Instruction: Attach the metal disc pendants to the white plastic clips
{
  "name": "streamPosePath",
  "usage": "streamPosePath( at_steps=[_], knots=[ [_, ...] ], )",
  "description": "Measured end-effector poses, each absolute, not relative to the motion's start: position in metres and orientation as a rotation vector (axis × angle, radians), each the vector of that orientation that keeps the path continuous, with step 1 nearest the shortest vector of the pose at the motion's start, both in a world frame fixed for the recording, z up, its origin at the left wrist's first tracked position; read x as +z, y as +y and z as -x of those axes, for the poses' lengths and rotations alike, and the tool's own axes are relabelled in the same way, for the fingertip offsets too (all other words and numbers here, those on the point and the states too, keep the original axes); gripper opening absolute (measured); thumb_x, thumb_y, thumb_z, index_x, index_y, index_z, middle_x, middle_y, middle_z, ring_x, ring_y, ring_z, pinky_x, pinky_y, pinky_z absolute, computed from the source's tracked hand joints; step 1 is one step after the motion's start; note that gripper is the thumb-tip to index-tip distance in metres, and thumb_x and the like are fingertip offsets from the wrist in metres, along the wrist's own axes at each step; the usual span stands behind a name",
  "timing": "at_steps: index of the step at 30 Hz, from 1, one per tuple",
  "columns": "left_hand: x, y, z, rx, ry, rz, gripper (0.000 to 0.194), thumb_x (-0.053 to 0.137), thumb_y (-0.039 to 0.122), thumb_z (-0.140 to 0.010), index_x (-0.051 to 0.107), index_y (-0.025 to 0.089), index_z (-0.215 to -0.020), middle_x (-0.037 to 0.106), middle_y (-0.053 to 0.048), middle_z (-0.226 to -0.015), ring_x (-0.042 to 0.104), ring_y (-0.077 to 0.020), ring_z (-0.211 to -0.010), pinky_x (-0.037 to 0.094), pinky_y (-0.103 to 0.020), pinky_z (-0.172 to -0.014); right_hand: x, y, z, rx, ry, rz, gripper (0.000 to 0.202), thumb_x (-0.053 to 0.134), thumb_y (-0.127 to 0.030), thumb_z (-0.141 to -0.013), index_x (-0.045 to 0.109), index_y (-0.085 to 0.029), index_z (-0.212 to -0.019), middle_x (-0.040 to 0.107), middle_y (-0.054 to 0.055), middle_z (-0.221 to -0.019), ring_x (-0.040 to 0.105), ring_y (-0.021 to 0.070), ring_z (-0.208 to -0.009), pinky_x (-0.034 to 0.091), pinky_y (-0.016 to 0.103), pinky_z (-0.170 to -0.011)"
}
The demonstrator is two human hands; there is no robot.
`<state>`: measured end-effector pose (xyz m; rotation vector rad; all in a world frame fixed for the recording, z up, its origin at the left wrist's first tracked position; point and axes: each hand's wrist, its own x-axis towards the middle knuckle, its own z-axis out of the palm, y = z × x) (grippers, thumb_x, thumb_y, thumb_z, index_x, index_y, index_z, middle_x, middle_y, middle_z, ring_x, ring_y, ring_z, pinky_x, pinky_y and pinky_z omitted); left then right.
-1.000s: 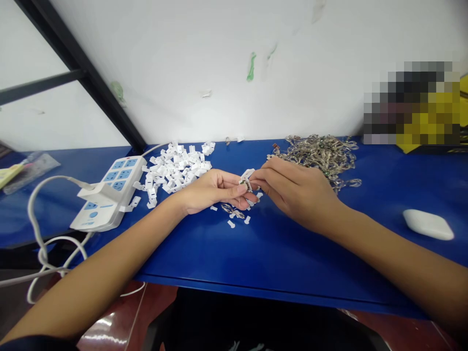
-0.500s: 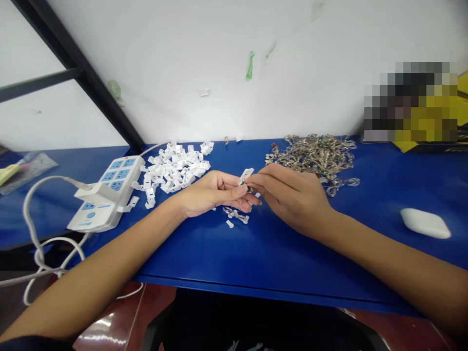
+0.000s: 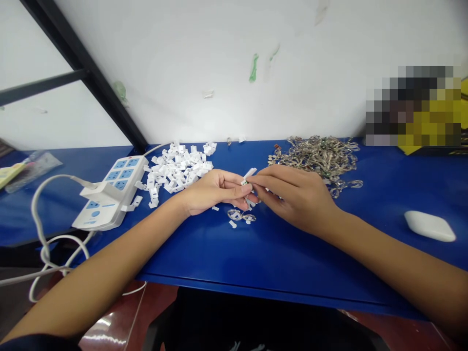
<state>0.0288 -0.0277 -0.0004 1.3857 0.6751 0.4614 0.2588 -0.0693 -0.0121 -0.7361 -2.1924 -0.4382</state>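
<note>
My left hand [image 3: 219,191] pinches a small white plastic casing [image 3: 250,173] between thumb and fingers, above the middle of the blue table. Against the same casing press the fingertips of my right hand [image 3: 296,192], closed in a pinch. A tiny greenish part shows at the casing's lower end; the fingers mostly hide it. Just below the hands, a short looped wire [image 3: 237,215] and a few white bits [image 3: 233,224] lie on the table. Behind my left hand is a heap of similar white casings [image 3: 181,165]; behind my right hand, a tangled pile of thin wires [image 3: 318,156].
A white power strip [image 3: 113,195] with a plugged-in adapter and cable stands at the left. A rounded white case [image 3: 430,226] lies at the right. The blue table [image 3: 270,263] meets a white wall [image 3: 204,58] at the back; a yellow-black box [image 3: 420,148] is far right.
The white casing has turned in my fingers and now shows its narrow edge. Both hands stay together in nearly the same place; the whole view has shifted slightly.
</note>
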Motion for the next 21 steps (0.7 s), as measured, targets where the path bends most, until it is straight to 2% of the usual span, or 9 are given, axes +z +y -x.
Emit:
streamPosePath(
  at_steps=[5,7,11,13,17,21],
  knots=[
    [0.000,-0.027,-0.028,0.474,0.688,-1.443,0.031,0.078,0.042,-0.090,0.079,0.014,-0.102,0.080,-0.012,-0.102,0.076,-0.0154,-0.083,0.061,-0.027,-0.082,-0.009,-0.069,-0.263,-0.534,-2.255,0.770,0.013,0.059,-0.015,-0.100,0.069,-0.017,-0.108,0.074,0.005,-0.092,0.068,0.0148,-0.079,0.053,0.028,-0.067],
    [0.001,-0.028,-0.029,0.484,0.675,-1.440,0.032,0.077,0.043,-0.091,0.078,0.014,-0.104,0.079,-0.013,-0.103,0.076,-0.0169,-0.086,0.062,-0.030,-0.085,-0.008,-0.069,-0.263,-0.515,-2.275,0.770,0.013,0.057,-0.015,-0.101,0.068,-0.016,-0.108,0.074,0.005,-0.092,0.067,0.0148,-0.079,0.052,0.028,-0.067],
    [0.001,-0.036,-0.038,0.534,0.517,-1.279,0.036,0.069,0.040,-0.098,0.072,0.016,-0.124,0.075,-0.014,-0.119,0.072,-0.0216,-0.110,0.056,-0.037,-0.102,-0.009,-0.067,-0.258,-0.452,-2.272,0.746,0.013,0.053,-0.018,-0.103,0.066,-0.017,-0.103,0.071,0.007,-0.090,0.061,0.0169,-0.080,0.051,0.031,-0.070],
    [0.001,-0.041,-0.043,0.539,0.447,-1.172,0.034,0.065,0.038,-0.101,0.072,0.016,-0.126,0.073,-0.014,-0.123,0.069,-0.0213,-0.118,0.050,-0.037,-0.111,-0.011,-0.066,-0.255,-0.417,-2.252,0.739,0.015,0.051,-0.018,-0.103,0.064,-0.019,-0.095,0.068,0.006,-0.086,0.056,0.0182,-0.079,0.050,0.034,-0.074],
    [-0.004,-0.046,-0.047,0.541,0.437,-1.045,0.027,0.067,0.032,-0.100,0.075,0.014,-0.117,0.075,-0.013,-0.114,0.072,-0.0178,-0.110,0.049,-0.031,-0.110,-0.016,-0.065,-0.249,-0.343,-2.235,0.772,0.019,0.052,-0.018,-0.102,0.060,-0.021,-0.085,0.062,0.006,-0.082,0.046,0.0196,-0.077,0.046,0.037,-0.075],
    [-0.008,-0.044,-0.047,0.531,0.454,-1.006,0.022,0.069,0.031,-0.099,0.076,0.013,-0.108,0.077,-0.010,-0.104,0.073,-0.0154,-0.100,0.051,-0.031,-0.107,-0.015,-0.065,-0.250,-0.268,-2.243,0.774,0.018,0.053,-0.017,-0.100,0.061,-0.020,-0.084,0.059,0.006,-0.079,0.044,0.0193,-0.075,0.044,0.037,-0.073]
  ],
)
